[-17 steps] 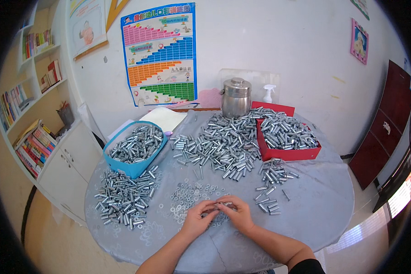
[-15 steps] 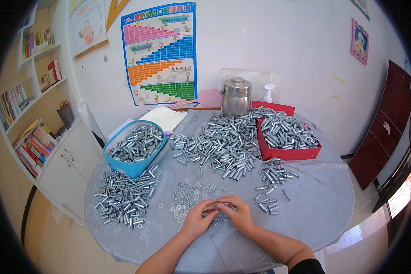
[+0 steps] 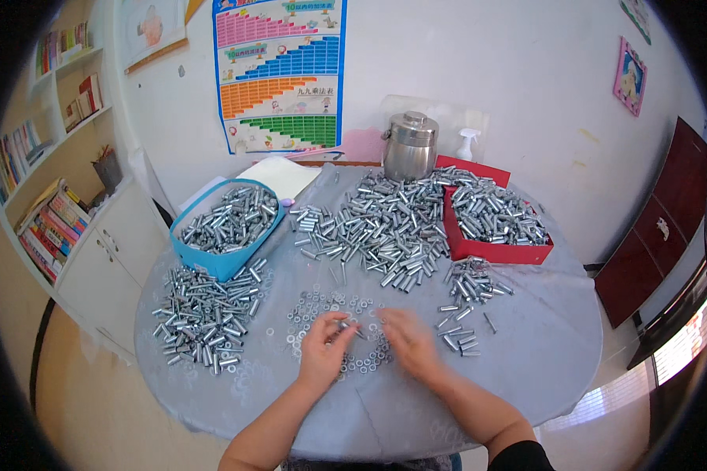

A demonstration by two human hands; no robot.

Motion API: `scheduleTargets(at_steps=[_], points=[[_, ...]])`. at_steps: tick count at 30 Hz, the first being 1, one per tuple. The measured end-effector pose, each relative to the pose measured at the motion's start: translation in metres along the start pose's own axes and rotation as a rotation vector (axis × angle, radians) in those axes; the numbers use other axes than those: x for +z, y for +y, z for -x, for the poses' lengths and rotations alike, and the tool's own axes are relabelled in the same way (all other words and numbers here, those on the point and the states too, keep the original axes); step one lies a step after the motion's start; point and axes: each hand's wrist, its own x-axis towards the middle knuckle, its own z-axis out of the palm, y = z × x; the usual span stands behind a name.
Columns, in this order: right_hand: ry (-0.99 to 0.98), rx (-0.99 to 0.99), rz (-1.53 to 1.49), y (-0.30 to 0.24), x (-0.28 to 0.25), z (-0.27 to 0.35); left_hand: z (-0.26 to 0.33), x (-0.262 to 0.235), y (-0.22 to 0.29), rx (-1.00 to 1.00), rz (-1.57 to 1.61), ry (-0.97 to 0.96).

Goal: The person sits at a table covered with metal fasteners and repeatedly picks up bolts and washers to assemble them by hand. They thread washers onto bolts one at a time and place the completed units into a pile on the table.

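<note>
My left hand point(image 3: 324, 347) is closed on a small metal bolt point(image 3: 352, 326), which points out between thumb and fingers toward the right. To its right, apart from it, my right hand point(image 3: 410, 341) is smeared by motion, so its fingers cannot be read. Under and around both hands lie many small metal washers point(image 3: 363, 363), loose on the grey tablecloth. A few short metal sleeves point(image 3: 465, 339) lie to the right of my right hand. Left of my left hand is a heap of metal sleeve bolts point(image 3: 208, 318).
A blue basket point(image 3: 226, 265) full of metal pieces stands at the left. A red box point(image 3: 501, 252), also full, stands at the back right. Between them spreads a big heap of metal sleeves point(image 3: 393, 228). Behind it are a steel pot point(image 3: 410, 147) and a white spray bottle point(image 3: 467, 144).
My hands were together over the washers and have come apart. The right hand has moved away to the right; the left now shows the bolt. The whole view has tilted slightly down.
</note>
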Motion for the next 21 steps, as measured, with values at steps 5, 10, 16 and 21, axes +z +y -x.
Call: scheduleTargets(at_steps=[5,10,16,21], points=[[0.13,0.236,-0.075,0.03,-0.021,-0.014,-0.011,-0.014,-0.005,-0.115,0.27,0.124],[-0.262,0.353,0.13,0.034,-0.038,-0.014,-0.013,-0.017,-0.007,-0.165,0.299,0.188],[-0.485,0.155,0.165,0.032,-0.029,-0.009,-0.014,-0.015,-0.002,-0.226,0.369,0.254],[-0.44,0.168,0.161,0.03,-0.019,-0.009,-0.013,-0.017,-0.004,-0.23,0.382,0.196]])
